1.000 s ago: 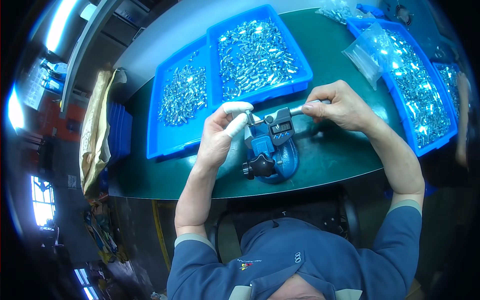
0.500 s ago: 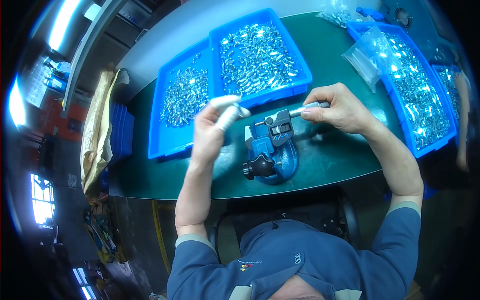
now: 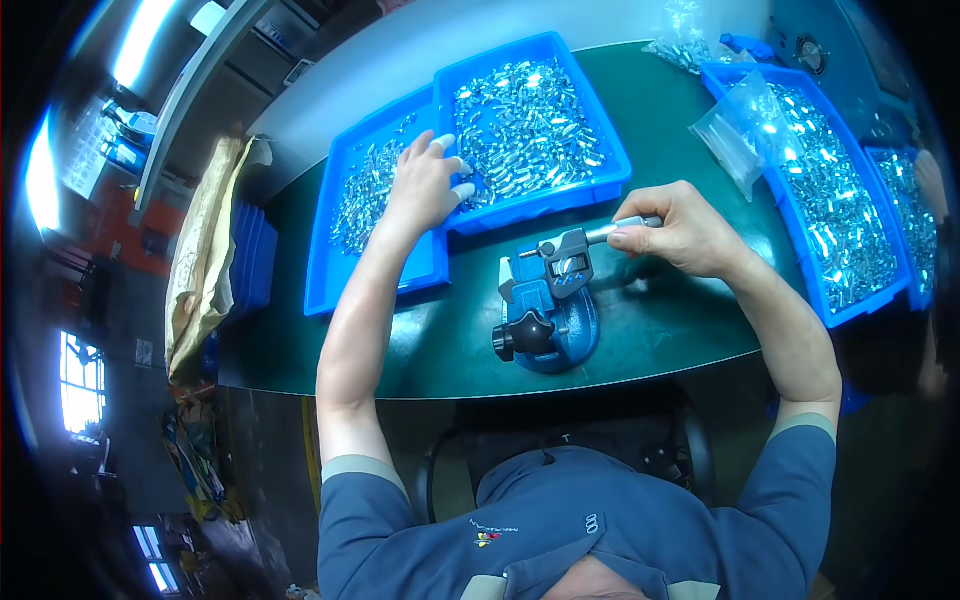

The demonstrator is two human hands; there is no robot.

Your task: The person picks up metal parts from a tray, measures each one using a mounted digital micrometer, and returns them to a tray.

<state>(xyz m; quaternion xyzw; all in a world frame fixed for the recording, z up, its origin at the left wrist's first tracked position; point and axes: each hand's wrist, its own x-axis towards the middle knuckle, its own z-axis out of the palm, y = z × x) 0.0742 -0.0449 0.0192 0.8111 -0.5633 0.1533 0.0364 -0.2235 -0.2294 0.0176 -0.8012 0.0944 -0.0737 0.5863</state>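
Note:
My left hand (image 3: pixel 424 186), with white covers on several fingertips, reaches over the divide between two blue trays of small shiny metal parts. Its fingers are spread and I see nothing in them. Below the hand lies the left tray (image 3: pixel 330 285); beside it stands the right tray (image 3: pixel 545 200), more thickly strewn with parts. My right hand (image 3: pixel 690 235) pinches the thimble end of a digital micrometer (image 3: pixel 571 265). A blue stand (image 3: pixel 575 335) with a black knob (image 3: pixel 524 336) clamps the micrometer upright on the green table.
Another blue tray (image 3: pixel 822 303) full of metal parts stands at the right, with a clear plastic bag (image 3: pixel 738 140) over its edge. More bagged parts (image 3: pixel 682 52) lie at the back. Brown paper sacking (image 3: pixel 205 250) and stacked blue bins (image 3: pixel 255 255) stand left.
My left hand has moved from beside the micrometer up and away over the trays, and its closed fingers have spread. My right hand stays on the micrometer's thimble.

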